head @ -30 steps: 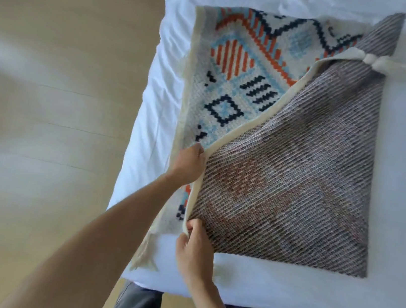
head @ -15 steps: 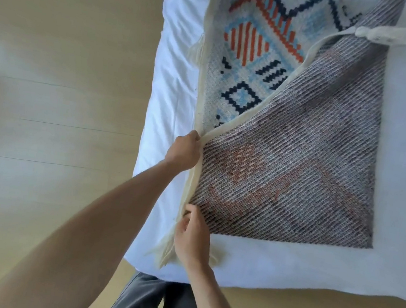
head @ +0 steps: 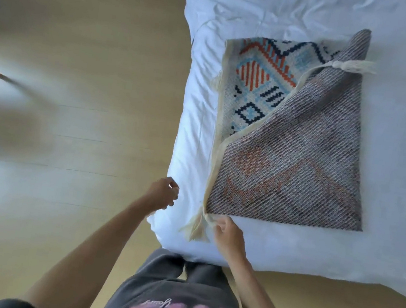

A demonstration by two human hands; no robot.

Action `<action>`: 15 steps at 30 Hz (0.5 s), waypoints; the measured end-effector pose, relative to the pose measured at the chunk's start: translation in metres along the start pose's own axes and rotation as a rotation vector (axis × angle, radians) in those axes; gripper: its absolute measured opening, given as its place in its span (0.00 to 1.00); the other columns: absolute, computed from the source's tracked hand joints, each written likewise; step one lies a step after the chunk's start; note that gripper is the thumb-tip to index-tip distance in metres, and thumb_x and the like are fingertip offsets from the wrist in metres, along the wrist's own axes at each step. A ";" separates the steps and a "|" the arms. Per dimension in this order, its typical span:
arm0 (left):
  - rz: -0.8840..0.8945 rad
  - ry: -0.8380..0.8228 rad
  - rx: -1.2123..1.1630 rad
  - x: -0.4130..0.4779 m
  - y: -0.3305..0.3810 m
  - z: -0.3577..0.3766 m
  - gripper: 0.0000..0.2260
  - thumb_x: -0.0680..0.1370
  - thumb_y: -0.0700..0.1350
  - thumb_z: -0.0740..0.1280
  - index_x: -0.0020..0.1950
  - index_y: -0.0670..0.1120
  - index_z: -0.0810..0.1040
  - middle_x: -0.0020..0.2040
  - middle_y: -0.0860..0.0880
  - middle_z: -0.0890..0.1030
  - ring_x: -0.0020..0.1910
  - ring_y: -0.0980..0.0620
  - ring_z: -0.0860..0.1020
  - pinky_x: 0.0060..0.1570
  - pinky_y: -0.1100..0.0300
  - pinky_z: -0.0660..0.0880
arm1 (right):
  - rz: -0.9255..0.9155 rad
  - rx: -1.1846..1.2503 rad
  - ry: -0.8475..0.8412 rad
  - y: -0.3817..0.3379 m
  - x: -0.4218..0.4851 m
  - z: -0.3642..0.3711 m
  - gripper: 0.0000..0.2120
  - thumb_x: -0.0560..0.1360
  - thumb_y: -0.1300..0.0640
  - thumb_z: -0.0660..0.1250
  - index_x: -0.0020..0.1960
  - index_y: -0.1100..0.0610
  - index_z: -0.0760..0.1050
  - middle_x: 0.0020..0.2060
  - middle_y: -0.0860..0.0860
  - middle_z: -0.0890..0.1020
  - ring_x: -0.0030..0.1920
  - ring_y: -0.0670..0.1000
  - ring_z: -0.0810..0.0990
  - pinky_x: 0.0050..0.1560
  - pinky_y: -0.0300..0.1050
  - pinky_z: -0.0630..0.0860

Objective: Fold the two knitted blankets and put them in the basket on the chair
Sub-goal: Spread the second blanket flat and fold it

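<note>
- Blanket (head: 293,153) lay on the white bed (head: 397,116), near the bed's left edge and partly folded. A grey reverse-side flap covered the right and near part, and the patterned face showed at far left.
- Cream border (head: 261,121) of the flap ran diagonally from the near-left corner up to a far tassel (head: 352,66).
- Right hand (head: 228,233) was at the blanket's near-left corner, with thumb and fingertips pinching the cream edging just beside the corner tassel (head: 195,227).
- Left hand (head: 163,196) hovered over the bed's left edge, apart from the blanket. Its fingers were loosely curled and gripped nothing.
- Handling, judged: a soft, limp knit with no stiffness and probably moderate weight. It would likely sag and stretch if lifted by one point. The texture looked grippy, not slippery, so it could drag the sheet along.
- Tassels looked like poor holds, loose yarn likely to snag or pull.
- Best hold, judged: pinch the bordered corners or edge, one hand per corner, hands well apart, catching both layers so the flap stays aligned.
- First blanket seemed mid-fold, with more folds needed.
- Basket, chair and second blanket were not in view.
- Floor (head: 79,58) at left was blurred wood.
</note>
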State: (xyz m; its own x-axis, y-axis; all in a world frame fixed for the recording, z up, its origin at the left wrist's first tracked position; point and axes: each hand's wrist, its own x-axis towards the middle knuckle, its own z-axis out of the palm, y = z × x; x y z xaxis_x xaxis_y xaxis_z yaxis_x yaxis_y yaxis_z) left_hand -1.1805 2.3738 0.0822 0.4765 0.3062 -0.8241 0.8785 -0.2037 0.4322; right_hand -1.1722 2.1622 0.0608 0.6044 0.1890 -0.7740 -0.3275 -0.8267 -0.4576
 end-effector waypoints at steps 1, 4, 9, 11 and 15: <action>-0.005 0.014 -0.012 -0.011 -0.008 -0.008 0.05 0.77 0.38 0.59 0.48 0.42 0.74 0.39 0.46 0.79 0.32 0.51 0.75 0.30 0.61 0.71 | 0.017 -0.007 -0.021 -0.005 -0.003 -0.003 0.12 0.78 0.54 0.59 0.58 0.56 0.73 0.53 0.50 0.79 0.51 0.50 0.76 0.43 0.41 0.70; -0.012 0.055 -0.012 -0.031 -0.035 -0.036 0.06 0.78 0.38 0.59 0.49 0.41 0.75 0.41 0.44 0.81 0.35 0.47 0.77 0.34 0.59 0.73 | 0.034 -0.059 -0.049 -0.031 -0.010 -0.009 0.10 0.78 0.51 0.58 0.53 0.54 0.74 0.48 0.48 0.79 0.46 0.49 0.74 0.42 0.42 0.69; 0.002 0.075 0.035 -0.035 -0.080 -0.093 0.05 0.77 0.39 0.60 0.45 0.44 0.75 0.41 0.44 0.82 0.37 0.46 0.81 0.34 0.62 0.73 | -0.015 -0.047 -0.019 -0.092 -0.007 0.012 0.08 0.77 0.57 0.57 0.51 0.55 0.74 0.45 0.48 0.77 0.46 0.49 0.76 0.41 0.42 0.70; 0.017 0.072 0.056 -0.026 -0.096 -0.125 0.05 0.77 0.39 0.60 0.45 0.43 0.75 0.43 0.42 0.82 0.39 0.46 0.80 0.36 0.61 0.72 | -0.015 -0.059 -0.006 -0.122 0.002 0.034 0.06 0.75 0.56 0.58 0.47 0.52 0.74 0.45 0.49 0.79 0.47 0.52 0.78 0.45 0.45 0.74; 0.082 0.018 0.128 -0.010 -0.117 -0.186 0.05 0.78 0.40 0.59 0.46 0.45 0.74 0.42 0.46 0.80 0.39 0.50 0.75 0.34 0.64 0.68 | -0.007 -0.054 0.006 -0.181 0.008 0.072 0.06 0.74 0.55 0.58 0.44 0.51 0.74 0.44 0.47 0.79 0.49 0.53 0.79 0.44 0.43 0.71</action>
State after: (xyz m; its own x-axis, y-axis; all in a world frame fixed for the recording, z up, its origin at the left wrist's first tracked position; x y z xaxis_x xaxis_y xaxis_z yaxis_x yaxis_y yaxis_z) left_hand -1.2818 2.5673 0.1077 0.5480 0.2997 -0.7809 0.8254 -0.3452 0.4467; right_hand -1.1601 2.3519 0.1058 0.6109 0.1915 -0.7682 -0.2837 -0.8529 -0.4382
